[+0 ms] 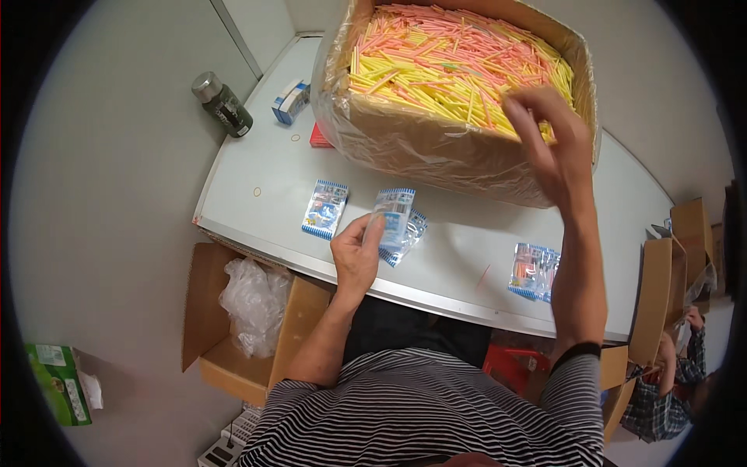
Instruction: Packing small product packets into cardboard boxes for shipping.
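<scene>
1. Frame centre: left hand [358, 255] pinches a blue-and-clear packet [395, 212] over the surface [463, 233].
2. Upper right: right hand [566, 140] half-curled by the carton [436, 136] of coloured sticks [443, 66]; blurred, I cannot tell whether it holds any.

So the right hand [566, 148] is blurring a bit, and I'm not managing to tell if it's pinching anything. The right forearm [580, 272] is covering one end of the far-right packet [527, 271]. The held packet [395, 206] is partly hiding the lower packet [418, 227]. The big carton [436, 136] is running off the top, and the dark rim's swallowing the green package [58, 389].
</scene>
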`<move>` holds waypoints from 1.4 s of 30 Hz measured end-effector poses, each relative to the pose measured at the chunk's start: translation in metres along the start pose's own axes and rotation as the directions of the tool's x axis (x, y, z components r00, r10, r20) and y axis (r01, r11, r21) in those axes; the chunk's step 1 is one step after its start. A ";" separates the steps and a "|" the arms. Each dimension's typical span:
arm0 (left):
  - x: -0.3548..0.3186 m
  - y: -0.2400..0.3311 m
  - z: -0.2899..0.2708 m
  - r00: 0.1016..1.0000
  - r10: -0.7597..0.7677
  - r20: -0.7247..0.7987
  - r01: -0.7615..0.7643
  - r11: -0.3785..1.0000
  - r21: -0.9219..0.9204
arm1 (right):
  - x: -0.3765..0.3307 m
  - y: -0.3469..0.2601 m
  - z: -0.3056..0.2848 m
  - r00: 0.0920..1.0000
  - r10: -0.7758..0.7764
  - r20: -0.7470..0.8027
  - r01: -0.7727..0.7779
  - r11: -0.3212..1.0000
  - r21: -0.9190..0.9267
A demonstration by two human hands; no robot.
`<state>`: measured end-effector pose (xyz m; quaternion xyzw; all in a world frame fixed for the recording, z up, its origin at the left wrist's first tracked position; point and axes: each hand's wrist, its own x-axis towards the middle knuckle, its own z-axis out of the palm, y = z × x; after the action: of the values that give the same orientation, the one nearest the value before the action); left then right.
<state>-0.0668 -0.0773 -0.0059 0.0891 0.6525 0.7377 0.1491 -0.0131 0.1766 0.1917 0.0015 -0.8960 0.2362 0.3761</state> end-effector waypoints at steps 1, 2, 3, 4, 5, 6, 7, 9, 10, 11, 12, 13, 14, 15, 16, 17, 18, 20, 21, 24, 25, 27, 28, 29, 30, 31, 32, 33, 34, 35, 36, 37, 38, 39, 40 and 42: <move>-0.001 0.004 0.002 1.000 0.004 -0.001 -0.004 1.000 -0.007 | 0.026 0.013 0.011 0.998 -0.041 0.047 0.042 0.999 -0.020; -0.002 0.008 0.002 0.999 -0.032 0.030 0.034 0.998 -0.061 | 0.053 0.025 0.022 0.992 -0.083 0.094 0.087 0.996 -0.034; -0.002 0.009 0.003 0.996 -0.068 0.064 0.075 0.990 -0.116 | 0.077 0.038 0.039 0.983 -0.105 0.150 0.113 0.993 -0.043; -0.003 0.009 0.004 0.993 -0.080 0.089 0.092 0.986 -0.136 | 0.099 0.046 0.052 0.971 -0.125 0.203 0.139 0.989 -0.054; -0.003 0.008 0.004 0.993 -0.079 0.084 0.091 0.986 -0.140 | 0.118 0.048 0.067 0.944 -0.096 0.316 0.131 0.987 -0.093; -0.005 0.009 0.002 0.991 -0.097 0.095 0.110 0.984 -0.144 | 0.135 0.049 0.079 0.904 -0.064 0.423 0.130 0.983 -0.130; -0.005 0.008 0.003 0.987 -0.112 0.116 0.128 0.980 -0.149 | 0.148 0.056 0.087 0.904 -0.067 0.423 0.135 0.982 -0.134; -0.005 0.002 0.001 0.987 -0.093 0.135 0.113 0.982 -0.151 | 0.173 0.074 0.106 0.838 -0.028 0.545 0.174 0.961 -0.217; -0.006 0.002 0.001 0.986 -0.099 0.137 0.120 0.980 -0.156 | 0.182 0.082 0.115 0.798 -0.005 0.602 0.196 0.948 -0.252; -0.006 0.002 0.001 0.984 -0.106 0.142 0.128 0.978 -0.162 | 0.188 0.090 0.123 0.756 0.024 0.655 0.220 0.932 -0.288; -0.007 0.000 -0.004 0.985 -0.110 0.132 0.131 0.978 -0.164 | 0.192 0.084 0.132 0.705 0.049 0.707 0.248 0.917 -0.311; -0.007 -0.003 -0.008 0.984 -0.122 0.131 0.141 0.978 -0.152 | 0.193 0.079 0.138 0.700 0.045 0.713 0.252 0.919 -0.305; -0.006 -0.005 -0.011 0.982 -0.133 0.132 0.151 0.979 -0.139 | 0.193 0.075 0.140 0.680 -0.010 0.733 0.281 0.927 -0.248; -0.005 -0.005 -0.012 0.982 -0.134 0.133 0.153 0.978 -0.142 | 0.194 0.071 0.139 0.661 -0.060 0.748 0.308 0.930 -0.198; -0.004 -0.005 -0.012 0.982 -0.132 0.137 0.152 0.977 -0.147 | 0.194 0.078 0.140 0.660 -0.058 0.749 0.309 0.930 -0.200; -0.003 -0.005 -0.013 0.981 -0.130 0.141 0.151 0.977 -0.152 | 0.192 0.089 0.140 0.693 -0.109 0.713 0.370 0.902 -0.222; -0.002 -0.005 -0.015 0.982 -0.132 0.135 0.153 0.976 -0.156 | 0.191 0.087 0.141 0.715 -0.169 0.678 0.431 0.870 -0.238; 0.001 -0.005 -0.018 0.984 -0.123 0.126 0.143 0.976 -0.164 | 0.184 0.084 0.141 0.714 -0.218 0.665 0.437 0.881 -0.180; 0.002 -0.006 -0.019 0.984 -0.124 0.127 0.144 0.975 -0.167 | 0.181 0.080 0.138 0.721 -0.256 0.644 0.436 0.890 -0.133; 0.004 -0.008 -0.019 0.985 -0.115 0.128 0.135 0.978 -0.160 | 0.189 0.076 0.142 0.603 -0.337 0.723 0.536 0.842 -0.056; 0.004 -0.008 -0.018 0.985 -0.111 0.132 0.132 0.978 -0.161 | 0.190 0.075 0.143 0.603 -0.337 0.723 0.537 0.842 -0.055; 0.003 -0.009 -0.016 0.985 -0.109 0.135 0.130 0.978 -0.161 | 0.191 0.074 0.147 0.615 -0.373 0.694 0.560 0.827 -0.052; 0.002 -0.010 -0.015 0.983 -0.118 0.141 0.141 0.977 -0.163 | 0.191 0.074 0.149 0.621 -0.391 0.679 0.572 0.819 -0.051; 0.002 -0.012 -0.015 0.981 -0.128 0.146 0.152 0.975 -0.164 | 0.191 0.074 0.151 0.626 -0.409 0.664 0.583 0.811 -0.050; 0.002 -0.014 -0.015 0.981 -0.129 0.147 0.153 0.974 -0.165 | 0.191 0.073 0.152 0.630 -0.425 0.649 0.594 0.803 -0.050; 0.001 -0.017 -0.015 0.982 -0.122 0.143 0.147 0.973 -0.179 | 0.191 0.072 0.153 0.630 -0.424 0.650 0.593 0.803 -0.051; 0.000 -0.020 -0.015 0.983 -0.116 0.139 0.142 0.971 -0.194 | 0.191 0.071 0.154 0.627 -0.442 0.641 0.601 0.799 -0.037; -0.001 -0.022 -0.015 0.983 -0.116 0.139 0.142 0.971 -0.194 | 0.192 0.072 0.156 0.623 -0.461 0.632 0.609 0.793 -0.022; -0.002 -0.023 -0.015 0.979 -0.132 0.153 0.158 0.972 -0.174 | 0.192 0.072 0.155 0.623 -0.461 0.632 0.610 0.792 -0.022; -0.002 -0.024 -0.016 0.975 -0.147 0.166 0.173 0.973 -0.154 | 0.191 0.073 0.154 0.629 -0.539 0.560 0.659 0.752 -0.017; -0.002 -0.026 -0.016 0.975 -0.147 0.167 0.173 0.973 -0.155 | 0.190 0.077 0.153 0.626 -0.612 0.483 0.706 0.708 -0.017; -0.002 -0.028 -0.016 0.973 -0.154 0.174 0.179 0.974 -0.139 | 0.194 0.082 0.147 0.625 -0.612 0.484 0.707 0.707 -0.018; -0.002 -0.029 -0.015 0.970 -0.160 0.182 0.184 0.975 -0.122 | 0.202 0.087 0.139 0.603 -0.568 0.560 0.707 0.706 -0.045; -0.002 -0.029 -0.015 0.970 -0.161 0.183 0.185 0.975 -0.124 | 0.208 0.089 0.132 0.578 -0.517 0.632 0.707 0.703 -0.071; -0.003 -0.030 -0.017 0.977 -0.147 0.156 0.169 0.975 -0.143 | 0.208 0.072 0.132 0.572 -0.523 0.632 0.709 0.702 -0.061; -0.004 -0.032 -0.018 0.982 -0.130 0.138 0.152 0.975 -0.165 | 0.204 0.046 0.123 0.712 -0.266 0.650 0.476 0.863 -0.168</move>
<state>-0.0659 -0.0921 -0.0394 0.0755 0.5793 0.7724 0.2493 -0.2507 0.2007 0.2356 0.1979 -0.9747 -0.0088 0.1037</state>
